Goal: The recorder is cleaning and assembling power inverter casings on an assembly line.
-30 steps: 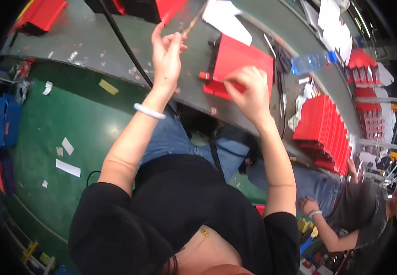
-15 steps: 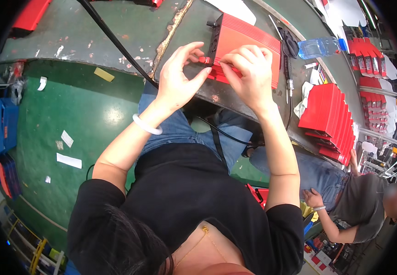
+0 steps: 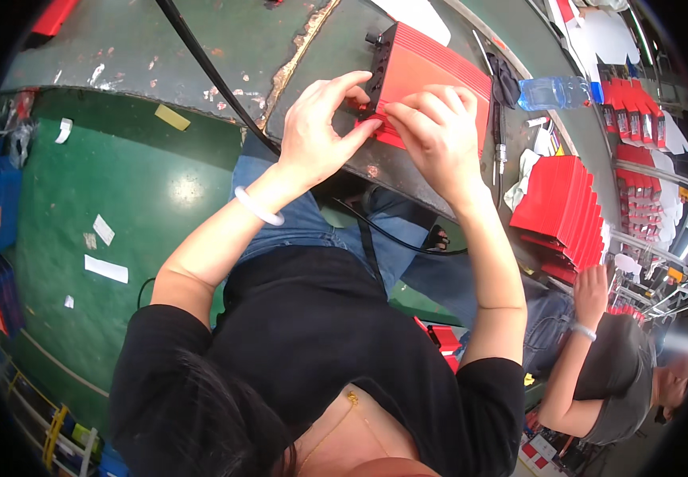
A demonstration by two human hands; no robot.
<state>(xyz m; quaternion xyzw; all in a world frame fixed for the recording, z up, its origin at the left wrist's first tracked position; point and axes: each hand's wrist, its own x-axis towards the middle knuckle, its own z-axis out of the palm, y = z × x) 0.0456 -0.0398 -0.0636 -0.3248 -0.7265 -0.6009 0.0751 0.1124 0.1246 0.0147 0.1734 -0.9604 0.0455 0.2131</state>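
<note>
A red ribbed metal box (image 3: 431, 67) with a black end panel (image 3: 379, 70) lies on the worktable before me. My left hand (image 3: 317, 131) curves around the near left corner of the box, index finger at the black panel and thumb at the lower edge. Its other fingertips are partly hidden. Over the near side of the box, my right hand (image 3: 441, 135) has thumb and index finger pinched together close to that corner. Whatever lies between those fingertips is too small to make out.
A row of red housings (image 3: 554, 203) stands at the right, with a seated co-worker's hand (image 3: 591, 296) beside it. Past my box lie a clear bottle (image 3: 554, 93), a black cloth (image 3: 505, 82) and a cable tool (image 3: 500, 151). A thick black cable (image 3: 209, 67) crosses the table at left.
My left hand has moved right, up against the box's end; the small red piece seen by its fingers is now out of sight. The co-worker's hand has risen to the red housings.
</note>
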